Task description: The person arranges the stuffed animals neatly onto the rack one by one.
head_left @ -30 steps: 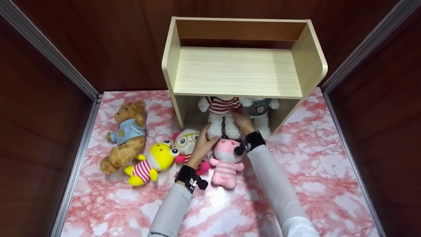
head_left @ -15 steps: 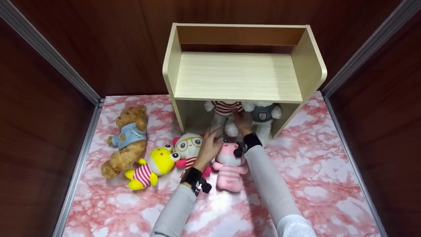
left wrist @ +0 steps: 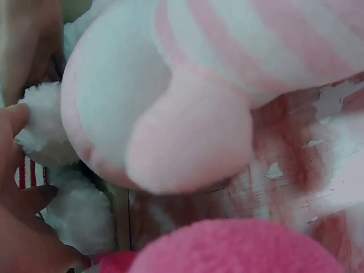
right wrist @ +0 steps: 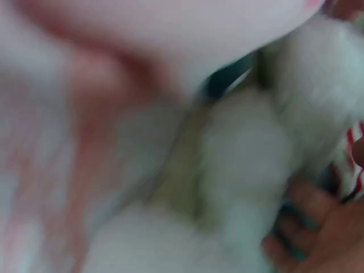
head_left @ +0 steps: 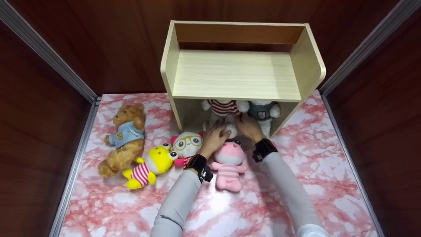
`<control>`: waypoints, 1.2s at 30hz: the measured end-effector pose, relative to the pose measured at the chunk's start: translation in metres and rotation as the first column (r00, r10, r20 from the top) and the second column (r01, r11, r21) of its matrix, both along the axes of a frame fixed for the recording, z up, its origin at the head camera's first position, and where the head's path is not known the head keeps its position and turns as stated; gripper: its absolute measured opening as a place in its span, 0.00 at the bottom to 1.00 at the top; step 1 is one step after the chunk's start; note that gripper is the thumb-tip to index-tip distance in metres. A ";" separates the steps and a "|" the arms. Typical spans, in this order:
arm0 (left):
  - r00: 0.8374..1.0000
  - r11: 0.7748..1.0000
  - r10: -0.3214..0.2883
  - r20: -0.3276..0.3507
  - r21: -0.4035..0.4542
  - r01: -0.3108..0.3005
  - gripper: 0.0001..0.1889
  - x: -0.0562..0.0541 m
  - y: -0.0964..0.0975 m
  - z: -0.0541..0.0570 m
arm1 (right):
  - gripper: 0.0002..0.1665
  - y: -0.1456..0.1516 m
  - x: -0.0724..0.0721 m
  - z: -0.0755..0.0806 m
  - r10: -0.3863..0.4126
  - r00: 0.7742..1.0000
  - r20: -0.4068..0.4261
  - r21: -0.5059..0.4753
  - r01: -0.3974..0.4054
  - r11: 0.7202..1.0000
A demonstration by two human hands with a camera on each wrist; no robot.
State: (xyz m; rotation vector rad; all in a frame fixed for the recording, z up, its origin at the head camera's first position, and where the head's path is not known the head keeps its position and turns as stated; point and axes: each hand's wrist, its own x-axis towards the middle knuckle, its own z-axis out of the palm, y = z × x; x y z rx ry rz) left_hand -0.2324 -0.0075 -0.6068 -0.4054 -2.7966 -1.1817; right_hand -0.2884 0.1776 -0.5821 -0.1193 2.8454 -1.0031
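Note:
A white plush toy in a red-and-white striped sweater (head_left: 224, 108) sits in the lower compartment of the shelf, its head hidden under the board. My left hand (head_left: 213, 139) grips its fluffy legs, thumb at one foot (left wrist: 46, 122) and fingers around the other leg (left wrist: 82, 210). On the toy's right side, my right hand (head_left: 251, 129) reaches in near the sweater hem. Its fingers (right wrist: 304, 224) are bent and partly hidden. Beside that hand sits a second white plush in a grey sweater (head_left: 262, 112). A pink striped plush (head_left: 229, 174) lies between my forearms.
The pale wooden shelf (head_left: 236, 74) stands against the dark back wall. On the pink marbled floor (head_left: 315, 191), left of my hands, lie a panda-like plush with glasses (head_left: 187, 144), a yellow frog plush (head_left: 149, 167) and a brown teddy bear (head_left: 126, 138).
My left hand has moved forward and right over the striped-sweater toy's legs. My right hand has come off the sweater front to its right side. The toy sits slightly farther in.

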 end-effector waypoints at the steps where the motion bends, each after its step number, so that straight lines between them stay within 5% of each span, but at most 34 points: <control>1: 1.000 1.000 0.001 -0.008 -0.009 -0.001 0.22 0.000 0.000 0.000 | 0.30 0.006 0.001 -0.001 0.029 1.000 0.004 0.006 -0.029 1.000; 6: 1.000 0.993 -0.008 -0.014 -0.114 0.006 0.18 0.006 0.002 0.005 | 0.31 0.028 0.003 -0.009 0.115 0.993 -0.037 0.013 -0.115 0.993; 10: 0.996 0.995 -0.003 -0.093 -0.098 -0.006 0.17 0.006 0.006 -0.001 | 0.24 0.031 0.007 -0.014 0.145 0.970 -0.196 -0.038 -0.155 0.987; 14: 0.985 0.997 0.063 -0.159 0.054 -0.055 0.15 -0.001 0.004 -0.002 | 0.17 0.022 0.015 -0.016 0.275 0.866 -0.418 0.065 -0.274 0.960; 17: 0.974 0.976 0.188 -0.130 0.139 -0.170 0.16 -0.007 0.001 0.001 | 0.18 0.016 0.022 -0.018 0.374 0.800 -0.469 0.194 -0.319 0.928; 19: 0.963 0.955 0.264 -0.059 0.159 -0.252 0.20 -0.009 -0.002 0.003 | 0.20 0.014 0.026 -0.020 0.393 0.801 -0.451 0.255 -0.307 0.917; 22: 0.957 0.942 0.287 0.050 0.165 -0.291 0.23 -0.008 -0.003 0.004 | 0.21 0.018 0.028 -0.023 0.370 0.838 -0.402 0.295 -0.264 0.918; 27: 0.973 0.962 0.186 0.133 0.178 -0.208 0.24 -0.005 0.001 0.003 | 0.21 0.023 0.026 -0.027 0.330 0.869 -0.368 0.289 -0.230 0.929; 32: 0.981 0.971 0.102 0.166 0.197 -0.135 0.26 -0.004 0.002 0.002 | 0.18 0.022 0.026 -0.029 0.305 0.859 -0.412 0.269 -0.205 0.941; 36: 0.975 0.973 0.091 0.204 0.191 -0.131 0.28 -0.003 0.000 0.002 | 0.18 0.018 0.029 -0.031 0.287 0.854 -0.434 0.251 -0.191 0.949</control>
